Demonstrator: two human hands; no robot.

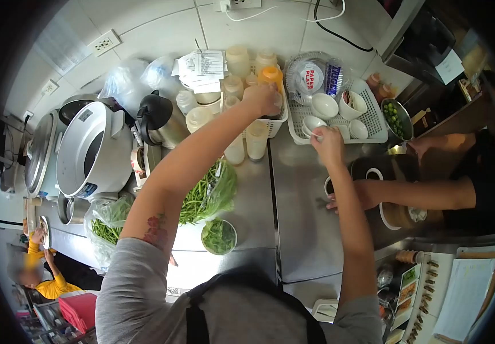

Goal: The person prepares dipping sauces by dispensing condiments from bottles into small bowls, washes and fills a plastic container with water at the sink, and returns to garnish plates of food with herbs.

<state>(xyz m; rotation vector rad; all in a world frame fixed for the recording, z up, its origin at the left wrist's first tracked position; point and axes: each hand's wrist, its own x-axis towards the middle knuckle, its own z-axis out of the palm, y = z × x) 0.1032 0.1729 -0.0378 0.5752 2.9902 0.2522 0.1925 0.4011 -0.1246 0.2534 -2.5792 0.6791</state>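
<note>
My left hand (263, 101) is closed over the white basket of squeeze bottles, in front of an orange squeeze bottle (270, 74). Its fingers are partly hidden, so what they grip cannot be made out. Two pale squeeze bottles (256, 141) stand below that hand on the steel counter. My right hand (328, 143) pinches the rim of a small white bowl (314, 124) at the front of a white plastic basket (376, 135). More white bowls (324, 106) and a pack of paper plates (310, 77) lie in this basket.
Another person's forearm (425, 193) reaches in from the right, passing beneath my right forearm. Bagged greens (213, 192) and a tub of chopped leaves (219, 236) sit on the counter. A thermos (161, 120) and large pot (90, 149) stand left. A person in yellow (58, 284) is further off.
</note>
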